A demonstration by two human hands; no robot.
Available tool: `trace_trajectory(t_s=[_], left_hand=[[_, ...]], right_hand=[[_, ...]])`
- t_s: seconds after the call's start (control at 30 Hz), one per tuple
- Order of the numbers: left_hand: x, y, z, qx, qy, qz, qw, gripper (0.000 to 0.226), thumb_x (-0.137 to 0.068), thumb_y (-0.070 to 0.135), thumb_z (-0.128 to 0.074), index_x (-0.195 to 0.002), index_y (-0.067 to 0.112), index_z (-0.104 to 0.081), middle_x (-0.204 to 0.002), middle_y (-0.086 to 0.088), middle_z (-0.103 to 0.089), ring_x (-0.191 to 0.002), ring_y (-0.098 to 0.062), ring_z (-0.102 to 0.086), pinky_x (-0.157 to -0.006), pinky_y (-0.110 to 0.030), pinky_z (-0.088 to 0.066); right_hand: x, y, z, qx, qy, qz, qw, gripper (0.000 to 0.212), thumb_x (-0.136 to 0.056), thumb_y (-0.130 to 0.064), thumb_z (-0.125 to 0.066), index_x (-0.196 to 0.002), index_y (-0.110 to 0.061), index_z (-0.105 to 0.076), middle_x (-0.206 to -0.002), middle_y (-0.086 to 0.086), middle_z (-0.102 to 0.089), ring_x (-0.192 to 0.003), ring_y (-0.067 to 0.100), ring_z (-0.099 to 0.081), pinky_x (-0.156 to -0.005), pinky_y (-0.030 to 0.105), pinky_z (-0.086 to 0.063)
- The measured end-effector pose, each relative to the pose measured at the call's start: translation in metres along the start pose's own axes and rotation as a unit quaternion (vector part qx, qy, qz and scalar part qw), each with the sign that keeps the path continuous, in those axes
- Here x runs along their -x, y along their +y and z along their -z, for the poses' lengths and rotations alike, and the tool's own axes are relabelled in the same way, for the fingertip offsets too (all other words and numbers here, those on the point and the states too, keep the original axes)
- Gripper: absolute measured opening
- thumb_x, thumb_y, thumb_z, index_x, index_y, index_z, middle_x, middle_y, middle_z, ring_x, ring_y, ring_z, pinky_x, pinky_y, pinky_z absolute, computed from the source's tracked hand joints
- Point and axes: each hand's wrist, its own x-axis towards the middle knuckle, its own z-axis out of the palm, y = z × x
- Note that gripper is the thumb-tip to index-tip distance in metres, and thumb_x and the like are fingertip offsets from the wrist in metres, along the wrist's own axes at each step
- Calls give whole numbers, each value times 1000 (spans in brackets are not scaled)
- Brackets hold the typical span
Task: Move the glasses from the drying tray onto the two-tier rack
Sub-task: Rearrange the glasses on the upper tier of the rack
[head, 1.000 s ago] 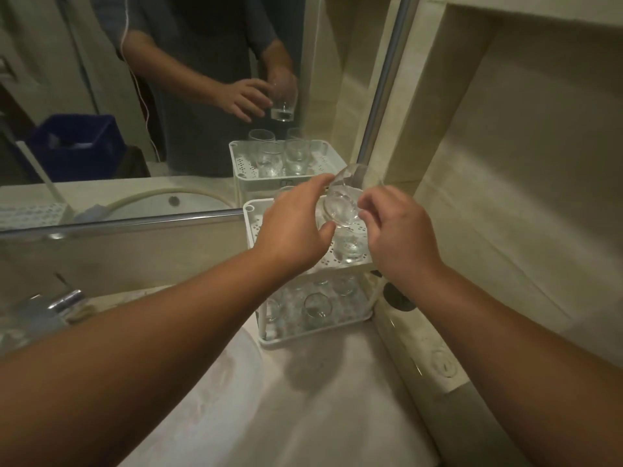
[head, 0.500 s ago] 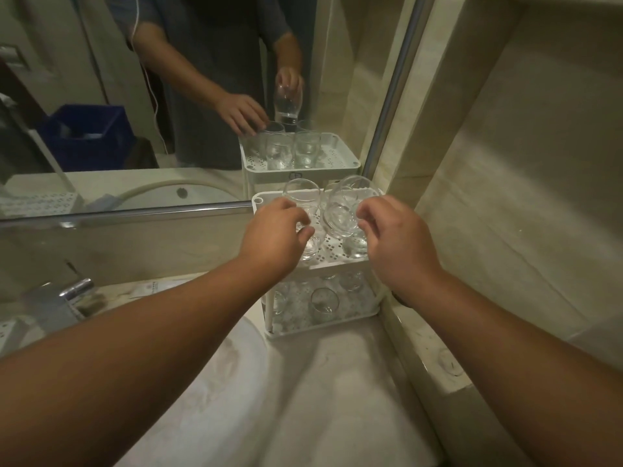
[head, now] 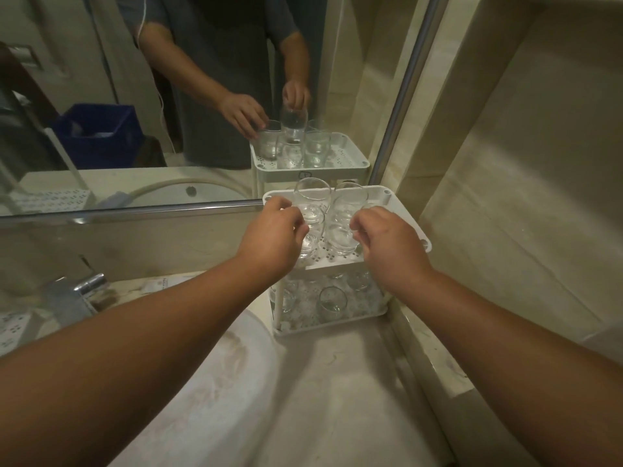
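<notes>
**Glass set on the top tier**

A glass (head: 340, 230) is pinched by the curled fingers of the right hand (head: 387, 244) on the rack (head: 409, 219). Another glass (head: 310, 237) is touched by the curled left hand (head: 273, 237); its grip cannot be told.

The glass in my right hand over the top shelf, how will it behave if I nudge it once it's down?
The glass looks clear, thin-walled and rounded, so probably light and fragile if knocked. Other glasses stand close by, so a nudge would likely clink it against them. The shelf is perforated, so it may sit slightly unevenly and tip. Your right hand grips it near the top.
</notes>
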Motion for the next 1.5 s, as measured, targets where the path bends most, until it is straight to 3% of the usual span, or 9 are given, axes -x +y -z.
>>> trace_trajectory(t_s=[0.27,0.4,0.5,0.6,0.77,0.9,1.07,1.2,1.5], left_hand=[[7,-1,3,30,-5,41,999,22,-96,34,-62,-113,21,-67,-142,0,-44,-107,-17,-59,-81,-24,-37],[8,0,2,27,-8,50,998,27,-93,36,-64,-117,23,-64,-148,-2,-37,-105,-20,-60,-84,-27,-40],[7,3,0,15,-3,54,998,33,-92,37,-65,-122,25,-60,-152,-3,-33,-128,-26,-48,-100,-41,-45],[7,11,0,-16,23,18,999,35,-90,37,-66,-123,27,-59,-152,-5,-35,-141,-27,-33,-109,-50,-35],[3,30,-6,-82,30,-73,994,37,-88,44,-64,-123,31,-58,-144,2,-46,-138,-24,-35,-113,-53,-27],[-8,40,-12,-140,-1,-92,986,53,-87,55,-61,-134,35,-50,-141,7,-50,-143,-26,-30,-114,-55,-23],[-21,48,-17,-197,-61,-79,975,70,-82,70,-57,-141,36,-42,-145,5,-50,-148,-32,-21,-116,-61,-16],[-25,51,-18,-199,-68,-75,975,71,-82,70,-57,-142,35,-43,-144,6,-53,-147,-31,-27,-117,-60,-15],[-35,56,-17,-175,-93,-56,978,70,-80,66,-65,-141,37,-45,-140,7,-55,-133,-22,-47,-115,-58,-24]], right_hand=[[-5,5,-23,33,-48,-5,998,11,-92,-7,-60,-99,-15,-62,-96,0,-60,-81,14,-46,-68,30,-38],[-4,5,-25,33,-49,-16,998,10,-93,-12,-58,-102,-16,-61,-100,0,-60,-90,21,-54,-72,35,-45],[-3,5,-20,37,-26,7,999,22,-89,-13,-65,-111,-15,-63,-107,2,-60,-93,24,-58,-72,37,-49],[0,8,-13,15,15,15,1000,38,-84,-13,-71,-121,-17,-61,-114,3,-57,-96,24,-58,-71,36,-52],[-1,28,-1,4,81,-64,995,49,-82,-12,-67,-129,-21,-54,-127,3,-49,-114,25,-47,-87,37,-47],[-4,49,3,-41,31,-144,988,63,-82,-16,-63,-140,-27,-42,-142,0,-41,-128,25,-39,-103,37,-37],[-8,61,2,-96,-32,-140,985,71,-81,-22,-66,-145,-28,-36,-146,-3,-41,-132,22,-39,-107,38,-37],[-12,65,-4,-104,-52,-139,983,74,-82,-27,-70,-146,-30,-32,-146,-1,-44,-130,19,-44,-96,26,-36],[-21,74,-11,-127,-52,-149,979,76,-81,-29,-71,-145,-33,-30,-145,-2,-44,-127,18,-47,-90,25,-36]])
